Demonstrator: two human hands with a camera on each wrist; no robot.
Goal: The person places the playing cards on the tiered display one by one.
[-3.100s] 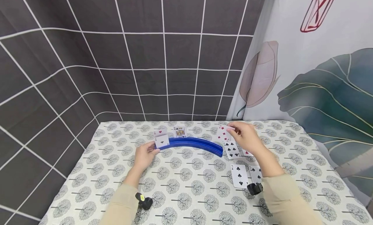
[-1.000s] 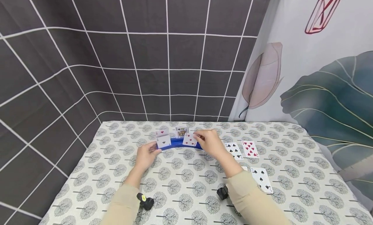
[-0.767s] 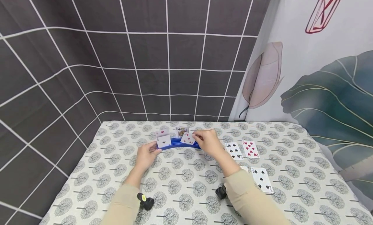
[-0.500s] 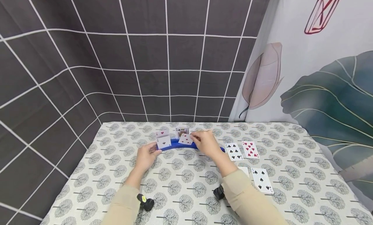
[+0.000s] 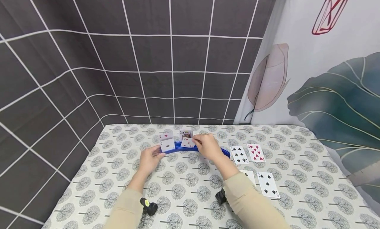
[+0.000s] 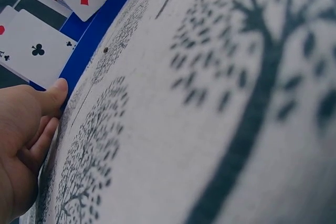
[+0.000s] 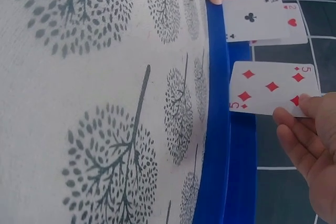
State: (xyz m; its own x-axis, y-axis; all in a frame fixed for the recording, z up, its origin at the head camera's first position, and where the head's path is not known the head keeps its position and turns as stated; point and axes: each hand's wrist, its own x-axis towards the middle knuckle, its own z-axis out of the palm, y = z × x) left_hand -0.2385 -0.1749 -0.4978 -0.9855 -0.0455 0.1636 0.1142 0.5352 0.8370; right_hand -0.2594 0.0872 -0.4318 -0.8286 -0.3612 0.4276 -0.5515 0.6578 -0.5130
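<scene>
Right hand (image 5: 208, 147) pinches white five-of-diamonds playing card (image 7: 270, 86), lower edge at curved, glossy blue rack (image 7: 216, 129); seating unclear. Left hand (image 5: 149, 159) grips rack's left end. Risk: crooked push could dislodge white king-of-clubs card (image 5: 186, 133) behind.

left hand (image 5: 149, 159): thumb out, fingers curled below it
right hand (image 5: 207, 146): thumb and finger pinching
left arm (image 5: 126, 202), right arm (image 5: 249, 197): reaching forward, slanting inward

The card holder (image 7: 218, 129) looks like smooth, faintly glossy plastic; the ace of clubs (image 7: 254, 27) in it, smooth paper. Matt cloth (image 5: 178, 199) lies beneath the holder, a matt fabric sheet (image 5: 154, 54) behind.
</scene>
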